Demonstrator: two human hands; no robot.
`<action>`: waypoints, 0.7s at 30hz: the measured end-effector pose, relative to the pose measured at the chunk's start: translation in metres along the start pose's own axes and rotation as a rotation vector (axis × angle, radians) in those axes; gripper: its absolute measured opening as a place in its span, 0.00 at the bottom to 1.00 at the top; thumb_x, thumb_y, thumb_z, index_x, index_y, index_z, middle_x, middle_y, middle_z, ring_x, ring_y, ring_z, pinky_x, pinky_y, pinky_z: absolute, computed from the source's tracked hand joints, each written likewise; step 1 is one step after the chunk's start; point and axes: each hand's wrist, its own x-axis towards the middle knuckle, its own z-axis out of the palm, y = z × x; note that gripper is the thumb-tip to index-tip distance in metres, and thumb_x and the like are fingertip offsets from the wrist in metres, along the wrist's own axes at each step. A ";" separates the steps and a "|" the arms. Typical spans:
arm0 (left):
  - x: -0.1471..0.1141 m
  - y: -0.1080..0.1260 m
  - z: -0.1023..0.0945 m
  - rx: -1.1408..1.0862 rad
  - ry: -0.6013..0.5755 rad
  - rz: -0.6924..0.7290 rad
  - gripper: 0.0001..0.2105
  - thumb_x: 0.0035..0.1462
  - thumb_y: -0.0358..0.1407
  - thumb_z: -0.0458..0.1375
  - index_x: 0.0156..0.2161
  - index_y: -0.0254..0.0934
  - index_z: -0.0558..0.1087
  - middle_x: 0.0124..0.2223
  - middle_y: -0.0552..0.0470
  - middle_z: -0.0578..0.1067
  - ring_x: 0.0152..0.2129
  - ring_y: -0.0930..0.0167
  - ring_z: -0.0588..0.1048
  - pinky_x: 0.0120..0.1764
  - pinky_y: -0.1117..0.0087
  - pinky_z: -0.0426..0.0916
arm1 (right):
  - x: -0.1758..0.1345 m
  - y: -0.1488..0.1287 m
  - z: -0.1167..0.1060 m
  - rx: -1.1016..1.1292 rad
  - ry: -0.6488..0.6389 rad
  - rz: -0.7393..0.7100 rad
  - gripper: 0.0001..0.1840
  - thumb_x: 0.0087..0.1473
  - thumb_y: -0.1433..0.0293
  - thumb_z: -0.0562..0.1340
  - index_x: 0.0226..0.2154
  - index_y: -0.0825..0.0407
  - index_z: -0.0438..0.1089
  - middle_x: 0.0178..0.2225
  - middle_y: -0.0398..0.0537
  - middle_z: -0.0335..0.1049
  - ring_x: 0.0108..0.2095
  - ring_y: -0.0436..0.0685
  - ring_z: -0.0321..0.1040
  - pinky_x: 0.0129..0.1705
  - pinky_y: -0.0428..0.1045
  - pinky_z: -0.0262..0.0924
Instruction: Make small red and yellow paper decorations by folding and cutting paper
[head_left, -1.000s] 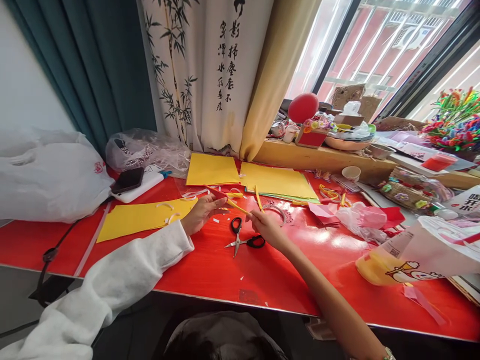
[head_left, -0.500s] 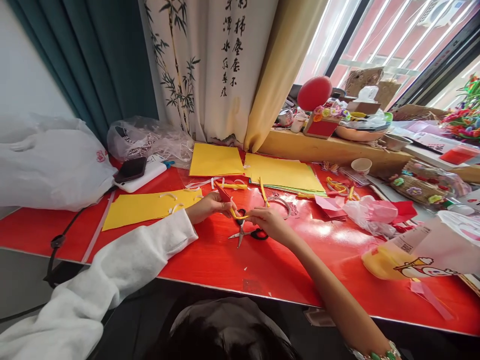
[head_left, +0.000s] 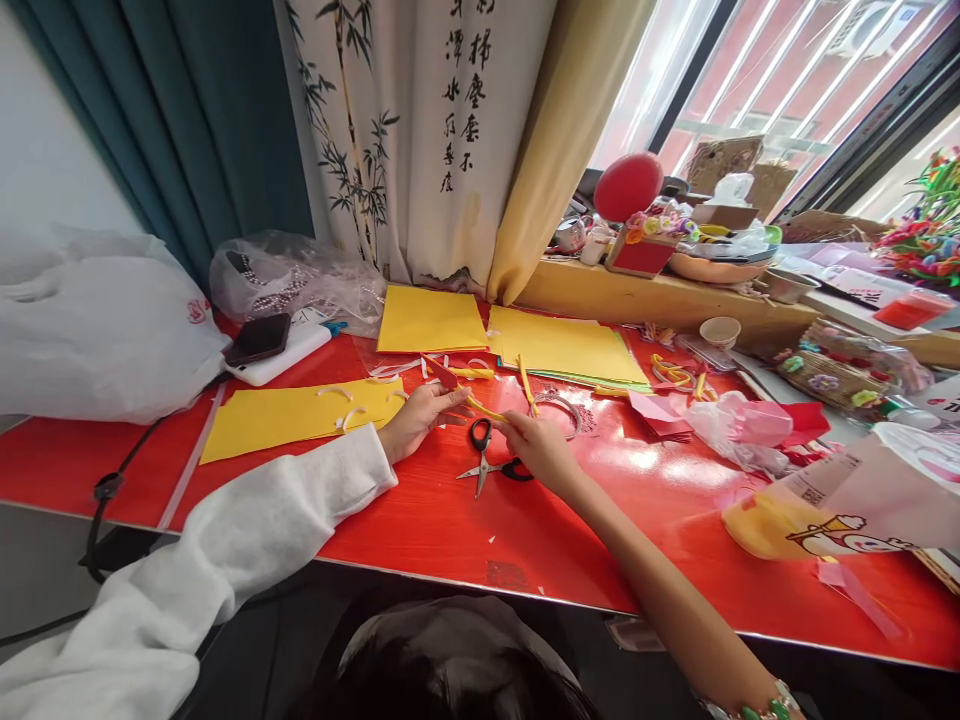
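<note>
My left hand (head_left: 421,415), in a white sleeve, pinches a small folded red piece (head_left: 442,373), which looks like paper. From its fingertips a narrow yellow strip (head_left: 486,408) runs across to my right hand (head_left: 544,447), whose fingers are closed on the other end. Exactly how strip and red piece join is hidden by my fingers. Just below the strip, scissors (head_left: 484,466) with black handles lie on the red tabletop (head_left: 420,530), blades apart. A roll of tape or ring (head_left: 566,412) and another yellow strip (head_left: 525,380) lie behind my right hand.
Yellow paper stacks (head_left: 431,320) lie at the back, and a yellow sheet (head_left: 262,415) with white strips at left. A phone (head_left: 259,340) and a white plastic bag (head_left: 105,330) stand further left. At right are crumpled plastic (head_left: 739,420) and a drink cup in a bag (head_left: 832,500).
My hands have drawn slightly apart, and the yellow strip between them stretches longer. My left hand shifted left, uncovering more of the scissors' handle.
</note>
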 end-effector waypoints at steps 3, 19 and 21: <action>0.001 -0.002 -0.002 -0.002 0.045 0.026 0.16 0.43 0.41 0.67 0.31 0.29 0.72 0.28 0.53 0.73 0.23 0.77 0.71 0.30 0.73 0.68 | -0.003 -0.011 0.004 -0.083 -0.029 0.040 0.16 0.60 0.64 0.52 0.24 0.52 0.63 0.18 0.43 0.60 0.20 0.50 0.54 0.25 0.46 0.40; -0.010 0.005 0.003 -0.025 -0.132 0.162 0.13 0.45 0.39 0.65 0.25 0.31 0.69 0.24 0.54 0.71 0.19 0.78 0.67 0.24 0.75 0.62 | -0.003 -0.011 -0.015 1.111 -0.717 0.219 0.18 0.52 0.60 0.61 0.20 0.56 0.62 0.10 0.33 0.45 0.11 0.40 0.36 0.16 0.43 0.30; -0.009 0.007 0.004 -0.036 -0.127 0.166 0.13 0.46 0.39 0.65 0.26 0.31 0.69 0.23 0.55 0.69 0.18 0.78 0.67 0.23 0.75 0.62 | -0.004 -0.013 -0.015 1.096 -0.682 0.215 0.19 0.52 0.58 0.61 0.21 0.56 0.62 0.11 0.35 0.50 0.11 0.41 0.42 0.16 0.43 0.34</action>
